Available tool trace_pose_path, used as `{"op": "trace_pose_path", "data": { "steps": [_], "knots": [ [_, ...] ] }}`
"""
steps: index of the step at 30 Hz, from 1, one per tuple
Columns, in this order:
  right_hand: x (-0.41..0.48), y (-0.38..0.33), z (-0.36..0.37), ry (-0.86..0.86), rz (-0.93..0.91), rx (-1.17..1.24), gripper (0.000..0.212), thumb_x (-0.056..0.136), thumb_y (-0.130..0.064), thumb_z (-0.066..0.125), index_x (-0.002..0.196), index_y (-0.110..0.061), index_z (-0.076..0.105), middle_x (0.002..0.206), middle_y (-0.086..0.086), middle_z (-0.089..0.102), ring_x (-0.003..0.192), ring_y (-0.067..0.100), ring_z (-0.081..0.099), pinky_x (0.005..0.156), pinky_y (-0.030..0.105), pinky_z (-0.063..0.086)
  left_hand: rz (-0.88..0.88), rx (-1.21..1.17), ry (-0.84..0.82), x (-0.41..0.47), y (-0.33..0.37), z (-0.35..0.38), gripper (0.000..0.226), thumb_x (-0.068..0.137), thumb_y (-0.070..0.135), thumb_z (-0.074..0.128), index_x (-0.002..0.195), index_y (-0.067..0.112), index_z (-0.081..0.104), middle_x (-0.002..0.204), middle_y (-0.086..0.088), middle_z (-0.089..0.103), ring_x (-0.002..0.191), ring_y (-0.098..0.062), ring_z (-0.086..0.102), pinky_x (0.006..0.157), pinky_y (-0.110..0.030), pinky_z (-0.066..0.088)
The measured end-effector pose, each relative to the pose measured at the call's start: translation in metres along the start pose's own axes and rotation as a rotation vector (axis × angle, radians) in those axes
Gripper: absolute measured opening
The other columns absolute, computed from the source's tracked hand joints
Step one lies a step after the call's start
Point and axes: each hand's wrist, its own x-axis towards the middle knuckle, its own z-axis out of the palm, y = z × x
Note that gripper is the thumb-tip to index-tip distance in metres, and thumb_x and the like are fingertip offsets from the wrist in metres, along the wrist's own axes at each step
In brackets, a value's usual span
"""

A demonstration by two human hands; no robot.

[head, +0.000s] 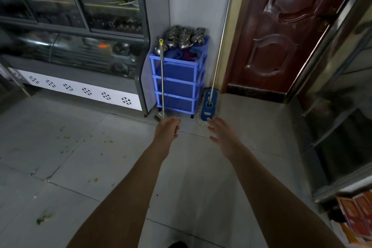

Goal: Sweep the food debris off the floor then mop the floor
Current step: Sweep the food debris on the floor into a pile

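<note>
Left hand (pixel 168 127) with fingers curled, whether it holds anything unclear, close to the foot of a metal-handled tool (pixel 162 78) leaning on the blue rack (pixel 181 86), right hand (pixel 220 130) spread wide and empty beside the mop (pixel 208 104) propped at the far wall, food debris (pixel 66 137) scattered on the floor (pixel 201 167) at left.

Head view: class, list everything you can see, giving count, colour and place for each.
fridge: one, grey with glass, left wall
rack: one, blue, corner
teapots: several, silver, on the rack
pole: one, silver with yellow cap, leaning on the rack
mop: one, blue head, right of the rack
door: one, dark red, right
debris: scattered, yellow-brown, left of the floor
boxes: some, orange, lower right
left hand: one, curled, near the pole's foot
right hand: one, fingers straight, near the mop head
</note>
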Motion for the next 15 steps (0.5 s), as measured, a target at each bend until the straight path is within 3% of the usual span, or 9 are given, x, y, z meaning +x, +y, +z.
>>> {"op": "trace_pose_path", "data": {
  "steps": [1, 4, 6, 11, 13, 15],
  "knots": [
    [0.017, -0.004, 0.000, -0.008, 0.010, -0.007, 0.033, 0.091, -0.027, 0.058, 0.123, -0.020, 0.051, 0.117, 0.002, 0.055, 0.106, 0.016, 0.053, 0.095, 0.039, 0.043, 0.003, -0.002, 0.005, 0.013, 0.005, 0.005, 0.015, 0.091, 0.017, 0.053, 0.102, 0.011, 0.061, 0.079, 0.000, 0.059, 0.075, -0.010, 0.055, 0.069, -0.024, 0.047],
    [0.071, -0.016, 0.004, -0.031, 0.032, -0.012, 0.004, 0.089, -0.031, 0.059, 0.090, -0.033, 0.055, 0.103, -0.008, 0.057, 0.098, 0.010, 0.055, 0.085, 0.034, 0.043, 0.015, 0.026, 0.005, 0.056, 0.018, 0.016, 0.009, 0.090, 0.015, 0.052, 0.089, 0.013, 0.060, 0.075, -0.004, 0.057, 0.068, -0.011, 0.053, 0.063, -0.023, 0.045],
    [0.108, -0.030, 0.010, -0.041, 0.039, -0.001, 0.007, 0.089, -0.031, 0.060, 0.084, -0.032, 0.054, 0.099, -0.010, 0.057, 0.094, 0.008, 0.056, 0.084, 0.034, 0.043, 0.028, 0.054, 0.012, 0.090, 0.028, 0.021, 0.009, 0.088, 0.016, 0.051, 0.086, 0.013, 0.059, 0.078, -0.009, 0.055, 0.073, -0.016, 0.053, 0.066, -0.027, 0.044],
    [0.213, -0.073, 0.025, -0.082, 0.006, -0.046, 0.013, 0.090, -0.034, 0.059, 0.101, -0.028, 0.055, 0.104, 0.000, 0.058, 0.095, 0.007, 0.058, 0.092, 0.041, 0.047, 0.003, 0.029, 0.065, 0.198, 0.061, 0.040, 0.016, 0.088, 0.024, 0.055, 0.095, 0.013, 0.064, 0.084, -0.004, 0.063, 0.081, -0.017, 0.059, 0.080, -0.033, 0.049],
    [0.248, -0.092, 0.035, -0.084, 0.009, -0.057, 0.030, 0.090, -0.034, 0.058, 0.119, -0.024, 0.053, 0.113, -0.001, 0.055, 0.095, 0.009, 0.056, 0.083, 0.038, 0.049, 0.000, 0.028, 0.088, 0.235, 0.077, 0.046, 0.011, 0.088, 0.022, 0.053, 0.083, 0.016, 0.060, 0.082, -0.006, 0.061, 0.075, -0.016, 0.058, 0.072, -0.029, 0.048],
    [0.286, -0.116, 0.048, -0.049, -0.006, -0.077, 0.044, 0.090, -0.033, 0.059, 0.130, -0.018, 0.050, 0.115, -0.002, 0.056, 0.093, 0.010, 0.055, 0.075, 0.033, 0.045, 0.049, 0.039, 0.084, 0.275, 0.095, 0.051, 0.012, 0.087, 0.024, 0.052, 0.091, 0.017, 0.060, 0.090, -0.007, 0.061, 0.082, -0.019, 0.059, 0.076, -0.033, 0.049]
  ]
}}
